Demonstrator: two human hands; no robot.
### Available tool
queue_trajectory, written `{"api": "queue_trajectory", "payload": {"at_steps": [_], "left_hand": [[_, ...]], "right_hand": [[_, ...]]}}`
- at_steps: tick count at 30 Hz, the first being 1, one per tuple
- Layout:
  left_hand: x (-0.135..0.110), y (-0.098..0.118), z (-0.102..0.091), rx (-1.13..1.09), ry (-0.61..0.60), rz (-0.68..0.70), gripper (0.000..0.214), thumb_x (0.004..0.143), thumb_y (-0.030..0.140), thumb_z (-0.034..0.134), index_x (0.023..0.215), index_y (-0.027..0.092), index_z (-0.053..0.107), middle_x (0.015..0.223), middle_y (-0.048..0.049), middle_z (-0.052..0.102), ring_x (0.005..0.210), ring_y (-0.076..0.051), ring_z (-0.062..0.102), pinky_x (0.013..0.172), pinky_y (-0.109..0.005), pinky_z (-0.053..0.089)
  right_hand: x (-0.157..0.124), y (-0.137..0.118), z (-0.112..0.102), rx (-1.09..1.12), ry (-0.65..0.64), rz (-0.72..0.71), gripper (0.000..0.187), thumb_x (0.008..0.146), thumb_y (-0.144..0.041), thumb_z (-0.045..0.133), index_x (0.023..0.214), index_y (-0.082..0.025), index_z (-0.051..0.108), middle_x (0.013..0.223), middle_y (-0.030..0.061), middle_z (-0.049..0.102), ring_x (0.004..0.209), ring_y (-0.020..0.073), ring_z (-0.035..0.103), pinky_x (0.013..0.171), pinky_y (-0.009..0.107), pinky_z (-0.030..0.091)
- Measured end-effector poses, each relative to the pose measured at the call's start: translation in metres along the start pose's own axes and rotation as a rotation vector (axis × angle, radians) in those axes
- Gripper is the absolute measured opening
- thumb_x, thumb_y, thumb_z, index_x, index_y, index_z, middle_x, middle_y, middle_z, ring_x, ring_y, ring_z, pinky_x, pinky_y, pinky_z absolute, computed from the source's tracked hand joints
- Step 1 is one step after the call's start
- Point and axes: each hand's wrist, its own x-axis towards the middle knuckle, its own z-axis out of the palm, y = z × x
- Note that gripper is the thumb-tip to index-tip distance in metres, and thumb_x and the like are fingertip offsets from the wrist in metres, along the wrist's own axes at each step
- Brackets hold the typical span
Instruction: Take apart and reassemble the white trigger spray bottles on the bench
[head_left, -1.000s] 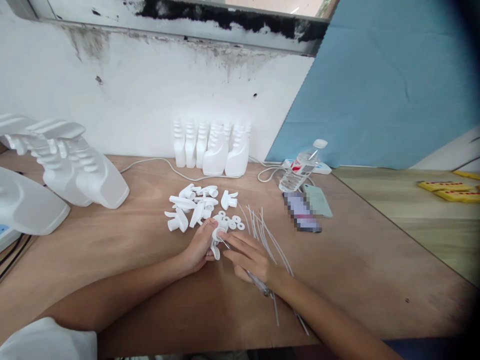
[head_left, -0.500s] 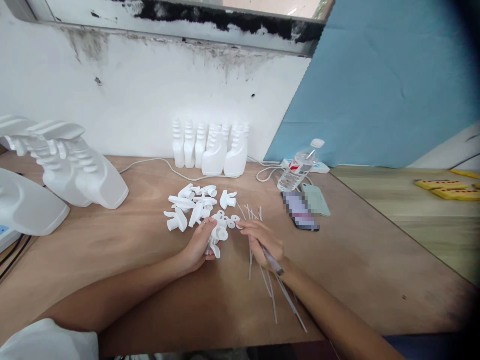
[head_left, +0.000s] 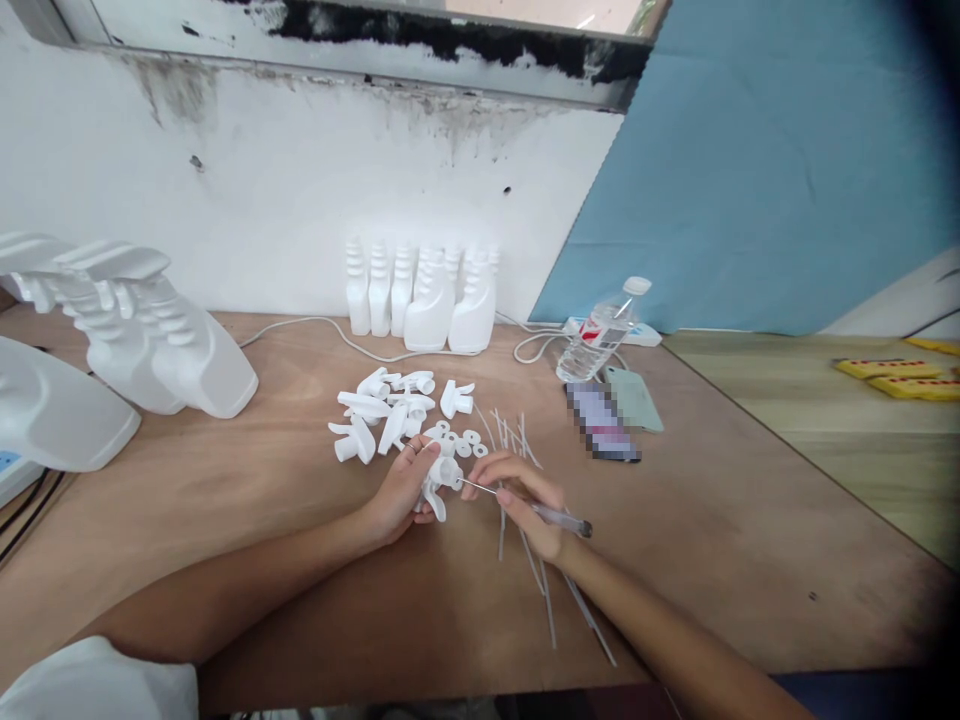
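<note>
Spray head in hand, lower centre of the frame. The left hand (head_left: 403, 485) is closed on a white plastic spray head (head_left: 447, 474), its thumb over the upper side and its fingers beneath. The part is matt white and uniform in colour; a short, round collar faces right, and a curved trigger lever (head_left: 437, 507) projects downward below it. The rear of the body is hidden by the hand. The right hand (head_left: 537, 530), to the right, is clamped on a slender tool (head_left: 561, 518) with a translucent greyish handle, a dark end and a thin metal shaft. The shaft points left, its tip at the collar; whether it enters the opening cannot be told.

Just above the hands, small white rings (head_left: 459, 449) lie grouped on the wooden tabletop (head_left: 675, 560); above and left of these is a loose pile of similar spray heads (head_left: 365, 405). Thin white tubes (head_left: 550, 615) lie beneath and around the right hand. White bottles (head_left: 472, 310) stand in a row at upper centre, against the wall.
</note>
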Motion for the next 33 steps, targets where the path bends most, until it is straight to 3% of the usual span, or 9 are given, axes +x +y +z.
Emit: {"api": "queue_trajectory", "payload": {"at_steps": [7, 11, 17, 21, 26, 29, 33], "left_hand": [[0.001, -0.001, -0.001, -0.001, -0.005, 0.018, 0.04, 0.082, 0.059, 0.054, 0.088, 0.024, 0.035, 0.048, 0.0084, 0.047, 0.029, -0.006, 0.03, 0.027, -0.012, 0.02], [0.0, 0.0, 0.0, -0.014, 0.002, 0.032, 0.04, 0.081, 0.058, 0.055, 0.087, 0.024, 0.035, 0.049, 0.0083, 0.048, 0.029, -0.006, 0.031, 0.027, -0.012, 0.021], [0.0, 0.0, -0.001, -0.036, 0.027, 0.066, 0.04, 0.08, 0.056, 0.058, 0.088, 0.024, 0.035, 0.055, 0.0083, 0.05, 0.029, -0.006, 0.034, 0.026, -0.012, 0.023], [-0.001, -0.001, -0.005, 0.037, 0.007, 0.148, 0.038, 0.083, 0.056, 0.054, 0.088, 0.024, 0.034, 0.059, 0.0075, 0.053, 0.029, -0.006, 0.036, 0.025, -0.014, 0.024], [-0.008, 0.0, -0.013, 0.315, 0.005, 0.346, 0.03, 0.086, 0.049, 0.053, 0.089, 0.021, 0.041, 0.068, 0.0052, 0.052, 0.041, -0.004, 0.039, 0.036, -0.016, 0.032], [-0.013, 0.003, -0.019, 0.648, -0.005, 0.546, 0.023, 0.085, 0.04, 0.057, 0.087, 0.018, 0.05, 0.07, 0.0029, 0.052, 0.054, -0.006, 0.045, 0.049, -0.018, 0.036], [-0.018, 0.005, -0.022, 1.043, -0.101, 0.723, 0.017, 0.083, 0.034, 0.058, 0.088, 0.017, 0.056, 0.071, 0.0007, 0.058, 0.055, -0.009, 0.048, 0.055, -0.021, 0.038]], "right_hand": [[0.005, 0.004, 0.003, -0.007, 0.095, 0.182, 0.021, 0.093, -0.031, 0.051, 0.109, -0.021, 0.058, 0.114, 0.0106, 0.06, 0.1, 0.0195, 0.063, 0.084, 0.035, 0.054], [0.003, 0.011, -0.004, -0.071, 0.153, 0.329, 0.019, 0.091, -0.032, 0.054, 0.101, -0.02, 0.066, 0.099, 0.0069, 0.071, 0.096, 0.0201, 0.066, 0.086, 0.034, 0.053], [0.008, 0.015, -0.009, 0.111, 0.303, 0.304, 0.019, 0.09, -0.031, 0.053, 0.09, -0.021, 0.068, 0.097, 0.0056, 0.073, 0.085, 0.0228, 0.07, 0.077, 0.037, 0.056], [0.013, 0.018, -0.014, 0.068, 0.403, 0.331, 0.019, 0.089, -0.034, 0.054, 0.087, -0.022, 0.069, 0.101, 0.0054, 0.073, 0.089, 0.0246, 0.07, 0.078, 0.038, 0.055], [0.015, 0.023, -0.019, -0.125, 0.405, 0.339, 0.025, 0.092, -0.04, 0.05, 0.093, -0.024, 0.07, 0.116, 0.0048, 0.068, 0.114, 0.025, 0.06, 0.105, 0.043, 0.04], [0.016, 0.022, -0.019, -0.144, 0.367, 0.327, 0.03, 0.094, -0.042, 0.046, 0.1, -0.025, 0.07, 0.122, 0.0046, 0.065, 0.121, 0.0242, 0.056, 0.109, 0.042, 0.035], [0.014, 0.024, -0.019, -0.133, 0.322, 0.328, 0.035, 0.095, -0.046, 0.043, 0.111, -0.025, 0.067, 0.128, 0.0042, 0.062, 0.125, 0.0231, 0.051, 0.111, 0.042, 0.034]]}}
